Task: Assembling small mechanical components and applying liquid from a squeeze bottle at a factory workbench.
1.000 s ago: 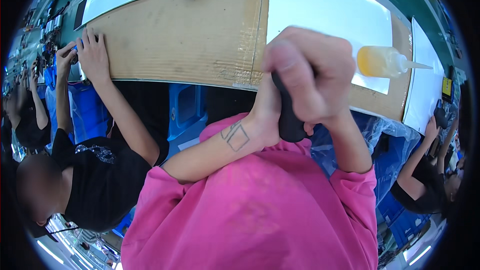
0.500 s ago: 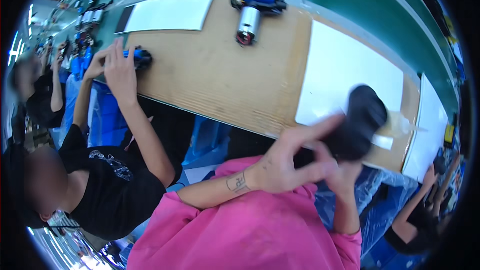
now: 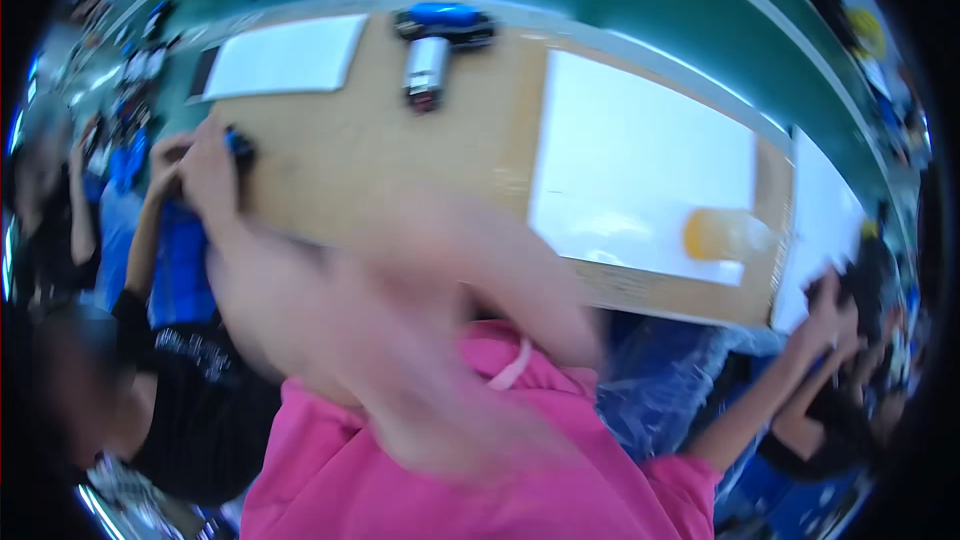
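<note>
My right arm reaches out to the right from its pink sleeve. At its end my right hand [image 3: 824, 324] is at a dark, blurred part [image 3: 868, 282], its fingers apparently closed against it. A co-worker's hand is close beside mine there, and the overlap hides who grips how much. In front of my pink top, my left hand [image 3: 440, 410] and forearm are one broad smear, so its fingers cannot be made out. Beyond it on the bench lies a blue and black power-tool assembly [image 3: 445, 25] with a silver motor [image 3: 428, 65].
On the brown board [image 3: 480, 140] lie white sheets [image 3: 640, 160]. A translucent bottle with an orange-yellow end [image 3: 708, 234] lies at the right. To my left, a co-worker's hands [image 3: 205, 165] handle a small dark and blue part. Clear plastic hangs below the bench edge.
My right hand has swung from in front of me to the far right. The dark part has left the space between my hands. My left hand has pulled back toward my body; the view has turned right.
</note>
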The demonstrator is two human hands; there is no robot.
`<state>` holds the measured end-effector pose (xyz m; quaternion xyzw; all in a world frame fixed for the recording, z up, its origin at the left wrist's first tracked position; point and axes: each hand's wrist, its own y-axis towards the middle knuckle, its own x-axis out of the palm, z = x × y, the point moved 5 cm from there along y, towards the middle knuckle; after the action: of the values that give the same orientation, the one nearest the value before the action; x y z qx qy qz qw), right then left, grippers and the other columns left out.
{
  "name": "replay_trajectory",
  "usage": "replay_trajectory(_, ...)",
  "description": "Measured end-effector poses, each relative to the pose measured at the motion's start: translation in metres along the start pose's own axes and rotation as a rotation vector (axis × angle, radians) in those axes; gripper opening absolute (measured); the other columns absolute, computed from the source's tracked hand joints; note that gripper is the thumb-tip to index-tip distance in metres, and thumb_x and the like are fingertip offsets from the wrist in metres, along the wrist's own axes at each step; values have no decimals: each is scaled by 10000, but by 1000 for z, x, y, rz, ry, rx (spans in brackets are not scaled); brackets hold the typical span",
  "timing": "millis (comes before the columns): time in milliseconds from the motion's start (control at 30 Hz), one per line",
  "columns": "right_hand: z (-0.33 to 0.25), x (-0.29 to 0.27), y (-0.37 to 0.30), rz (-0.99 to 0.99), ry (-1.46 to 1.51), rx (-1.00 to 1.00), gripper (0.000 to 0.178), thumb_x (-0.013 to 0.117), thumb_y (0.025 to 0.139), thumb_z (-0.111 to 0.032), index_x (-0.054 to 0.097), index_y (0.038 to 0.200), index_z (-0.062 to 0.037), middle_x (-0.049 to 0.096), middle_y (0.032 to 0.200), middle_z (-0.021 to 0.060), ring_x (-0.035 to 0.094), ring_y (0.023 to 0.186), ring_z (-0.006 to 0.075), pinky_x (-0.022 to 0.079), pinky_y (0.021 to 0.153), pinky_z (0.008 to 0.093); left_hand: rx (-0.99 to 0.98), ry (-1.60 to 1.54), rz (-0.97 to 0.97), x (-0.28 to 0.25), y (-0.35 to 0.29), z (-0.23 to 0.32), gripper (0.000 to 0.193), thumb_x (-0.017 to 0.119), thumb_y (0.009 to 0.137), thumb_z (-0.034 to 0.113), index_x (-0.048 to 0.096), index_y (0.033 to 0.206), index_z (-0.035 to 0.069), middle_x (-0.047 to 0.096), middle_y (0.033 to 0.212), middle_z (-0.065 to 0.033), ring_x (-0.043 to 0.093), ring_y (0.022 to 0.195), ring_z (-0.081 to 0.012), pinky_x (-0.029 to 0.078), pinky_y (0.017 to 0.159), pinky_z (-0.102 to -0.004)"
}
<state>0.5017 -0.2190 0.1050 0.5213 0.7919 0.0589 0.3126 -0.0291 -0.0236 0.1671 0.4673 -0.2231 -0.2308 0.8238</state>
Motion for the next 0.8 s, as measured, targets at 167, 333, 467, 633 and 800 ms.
replay_trajectory(167, 57, 37, 14, -72, -610, -106, 444, 777, 882, -262, 645, 1159, 58, 715, 999, 215, 706, 881, 343, 546, 808, 435, -691, 1319, -151, -79, -48, -101, 681, 776, 886, 186, 471, 1485, 79, 523, 1384, -287, 544, 1301, -419, 427, 1102, -488)
replay_trajectory(333, 113, 26, 13, 39, -672, -80, 520, 745, 890, -242, 614, 1313, 32, 677, 1167, 286, 647, 1115, 462, 496, 983, 485, -753, 1481, -204, -89, -56, -147, 748, 720, 917, 170, 394, 1590, 160, 528, 1381, -331, 560, 1251, -462, 452, 1045, -535)
replay_trajectory(467, 49, 42, -2, 24, -780, -196, 565, 729, 883, -176, 566, 1390, 12, 608, 1314, 272, 585, 1210, 446, 451, 1048, 504, -867, 1370, -201, -107, -63, -149, 733, 669, 940, 126, 371, 1607, 182, 573, 1374, -288, 568, 1241, -462, 447, 1071, -490)
replay_trajectory(633, -50, 89, -61, -649, 60, -229, 748, 768, 806, -99, 496, 1497, -16, 648, 1332, 181, 629, 1218, 289, 479, 1031, 402, -885, 987, -163, -37, -56, -120, 691, 648, 924, 37, 444, 1575, 147, 496, 1558, -183, 465, 1449, -360, 330, 1221, -429)
replay_trajectory(800, -83, 157, -120, -839, 202, -125, 751, 844, 780, -131, 487, 1427, 5, 669, 1224, 150, 636, 1152, 239, 500, 1000, 389, -900, 995, -365, 37, -81, -98, 710, 683, 905, 118, 455, 1572, 201, 542, 1151, -273, 583, 1048, -445, 471, 971, -491)
